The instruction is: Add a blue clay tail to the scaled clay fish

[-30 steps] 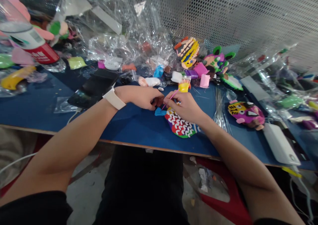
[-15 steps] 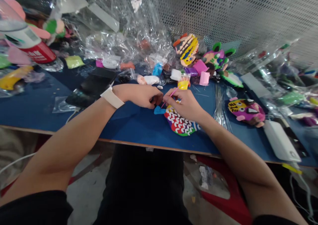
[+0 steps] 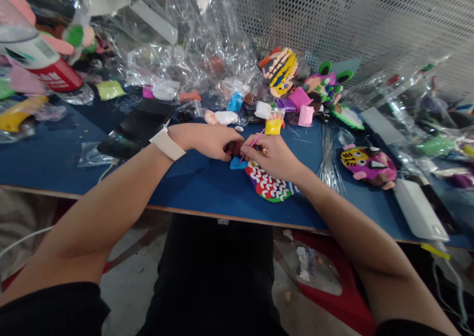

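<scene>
My right hand point(image 3: 276, 153) pinches a thin pink stick point(image 3: 256, 139), its lower tip on a small blue clay piece point(image 3: 238, 163). That piece now carries line marks and joins the left edge of a colourful clay fish shape point(image 3: 270, 184). White curved scales cover the fish's red, purple and green body, partly hidden under my right hand. My left hand point(image 3: 215, 142) is curled just left of the blue piece. Its fingertips are in shadow, and whether they hold anything cannot be made out.
Behind my hands lie clay packets, such as a yellow one point(image 3: 273, 126), and clear plastic bags point(image 3: 163, 64). A black phone point(image 3: 135, 131) is at left; wires point(image 3: 329, 165), a clay animal face point(image 3: 368, 164) and a white power bank point(image 3: 421, 210) are at right.
The pink stick stands more upright in my right hand, its tip shifted slightly left and down onto the blue piece, which shows more grooves. My left hand has stayed put.
</scene>
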The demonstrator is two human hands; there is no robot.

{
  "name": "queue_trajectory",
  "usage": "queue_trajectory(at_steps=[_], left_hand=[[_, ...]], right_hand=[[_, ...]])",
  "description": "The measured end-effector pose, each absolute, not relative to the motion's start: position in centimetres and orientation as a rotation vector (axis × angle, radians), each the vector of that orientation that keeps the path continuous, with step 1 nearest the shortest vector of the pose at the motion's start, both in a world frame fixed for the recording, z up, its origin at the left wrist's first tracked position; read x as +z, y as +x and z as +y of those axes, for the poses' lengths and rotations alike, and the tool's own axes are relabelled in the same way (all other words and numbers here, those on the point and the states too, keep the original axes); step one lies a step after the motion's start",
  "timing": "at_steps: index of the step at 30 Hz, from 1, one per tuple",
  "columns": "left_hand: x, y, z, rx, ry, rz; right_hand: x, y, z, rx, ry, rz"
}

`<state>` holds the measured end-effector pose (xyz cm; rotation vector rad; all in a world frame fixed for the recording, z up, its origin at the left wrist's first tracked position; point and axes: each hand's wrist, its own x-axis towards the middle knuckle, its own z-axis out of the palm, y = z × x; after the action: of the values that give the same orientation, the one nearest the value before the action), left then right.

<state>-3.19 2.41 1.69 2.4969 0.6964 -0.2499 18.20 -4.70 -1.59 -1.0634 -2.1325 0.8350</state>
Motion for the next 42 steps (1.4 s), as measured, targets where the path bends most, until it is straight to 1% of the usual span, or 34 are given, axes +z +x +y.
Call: queue_trajectory(at_steps=[22,27,32,42], left_hand=[[1.6,-3.3,2.5,-0.234,2.489,0.676],[1.6,-3.3,2.5,-0.242,2.464,0.694],[1.6,-3.3,2.6,-0.275,2.448,0.697],[2.1,-3.4,2.3,-0.31,2.534,0.638]], right_hand=[[-1.6,18.3,-4.8,0.801,-1.079,-2.199],[-0.9,18.7,-4.8,0.824,-1.058,-2.107],[-0.5,19.9,-4.1,0.658,-1.104,-2.041],[-1.6,21.8,-2.4,0.408,-1.219,-2.127]])
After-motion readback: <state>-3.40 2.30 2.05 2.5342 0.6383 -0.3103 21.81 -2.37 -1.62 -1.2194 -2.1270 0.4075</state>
